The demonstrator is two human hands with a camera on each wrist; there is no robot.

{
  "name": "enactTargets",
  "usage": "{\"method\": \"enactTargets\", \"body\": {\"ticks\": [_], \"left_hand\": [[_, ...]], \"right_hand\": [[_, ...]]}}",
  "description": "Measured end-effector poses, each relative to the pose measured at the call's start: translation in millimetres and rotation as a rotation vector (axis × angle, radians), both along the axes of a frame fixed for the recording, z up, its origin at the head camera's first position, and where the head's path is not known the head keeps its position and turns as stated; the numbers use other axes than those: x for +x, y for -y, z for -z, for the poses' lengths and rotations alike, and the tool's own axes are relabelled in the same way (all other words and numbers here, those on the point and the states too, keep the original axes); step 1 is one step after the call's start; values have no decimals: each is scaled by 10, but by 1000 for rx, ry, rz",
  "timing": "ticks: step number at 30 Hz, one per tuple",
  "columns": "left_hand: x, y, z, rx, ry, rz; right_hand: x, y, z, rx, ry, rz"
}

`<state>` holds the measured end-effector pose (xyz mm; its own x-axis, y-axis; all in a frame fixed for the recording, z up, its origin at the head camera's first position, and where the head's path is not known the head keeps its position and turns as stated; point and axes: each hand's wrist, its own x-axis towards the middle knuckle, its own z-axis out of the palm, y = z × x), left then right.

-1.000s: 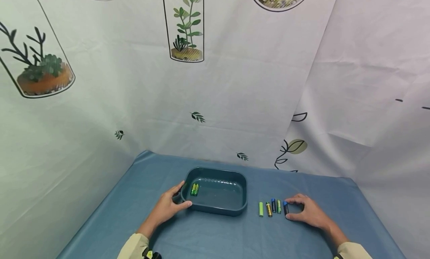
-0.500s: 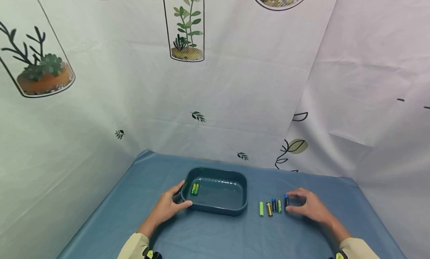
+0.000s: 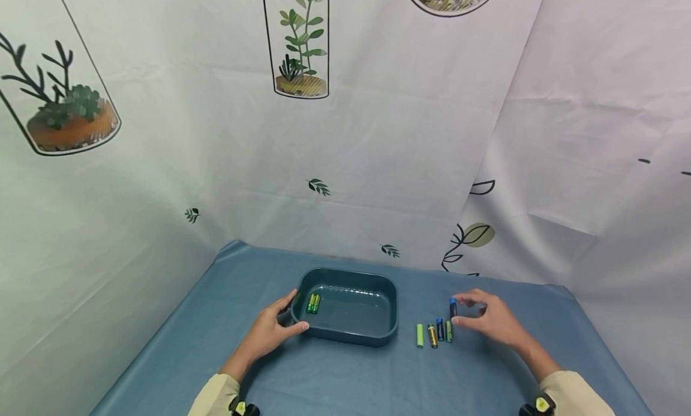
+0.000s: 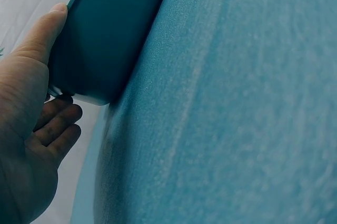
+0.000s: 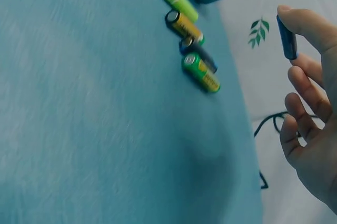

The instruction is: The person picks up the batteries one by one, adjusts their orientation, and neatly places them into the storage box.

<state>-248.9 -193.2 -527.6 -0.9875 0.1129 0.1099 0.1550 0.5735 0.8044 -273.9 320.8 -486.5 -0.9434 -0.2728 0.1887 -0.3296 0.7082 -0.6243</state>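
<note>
My left hand (image 3: 267,332) grips the left end of a dark teal tray (image 3: 348,337), thumb at the front corner and fingers along the side. In the left wrist view the thumb rests on the tray's wall (image 4: 105,39). Two green-and-yellow batteries (image 3: 313,304) lie side by side inside it. Between thumb and fingertips, my right hand (image 3: 493,321) pinches a dark blue battery (image 5: 287,38), held above the table. Just left of that hand lie a light green battery (image 3: 420,336), a gold-and-black battery (image 3: 433,336), another dark blue battery (image 3: 440,329) and a green battery (image 3: 448,331).
A blue cloth (image 3: 345,380) covers the table. Behind and on both sides hang pale curtains (image 3: 367,152) printed with plants. The tray stands near the table's back edge, left of the loose batteries.
My right hand has lifted the dark blue battery off the table and carried it up and leftward, over the end of the row. The left hand has kept its place on the tray.
</note>
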Motion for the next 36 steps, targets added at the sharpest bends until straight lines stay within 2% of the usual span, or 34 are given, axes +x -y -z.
{"method": "enactTargets", "body": {"ticks": [11, 28, 36], "left_hand": [[3, -6, 5, -1, 3, -9], [-13, -12, 10, -1, 3, -10], [-6, -6, 9, 5, 7, -8]], "right_hand": [[-24, 247, -172, -21, -31, -29], [-169, 650, -237, -59, -78, -120], [-258, 867, -255, -83, -57, -155]]}}
